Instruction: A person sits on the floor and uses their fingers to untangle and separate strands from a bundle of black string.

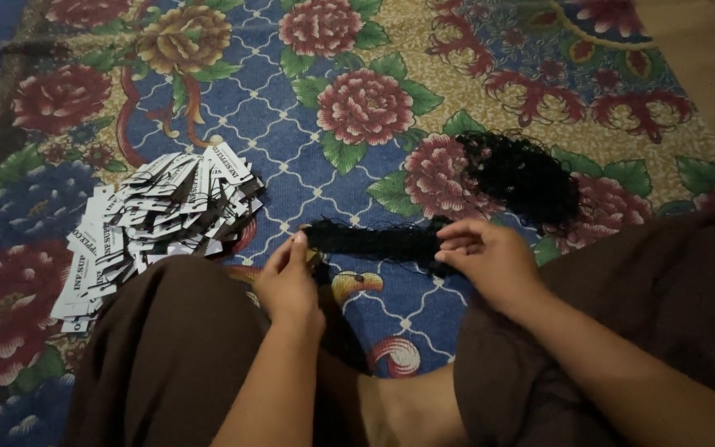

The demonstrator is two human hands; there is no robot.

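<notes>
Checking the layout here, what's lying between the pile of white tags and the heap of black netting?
In the head view, flowered mat, plus the left hand and the black net strip it holds, lies between white tags and netting heap.

There is only one view, from a camera on the person's head, looking steeply down and forward over the knees. It is close to the left hand (289, 285) and right hand (490, 258), which sit in the lower middle of the frame. Beyond and left of the hands it covers the flowered mat (324, 174).
</notes>
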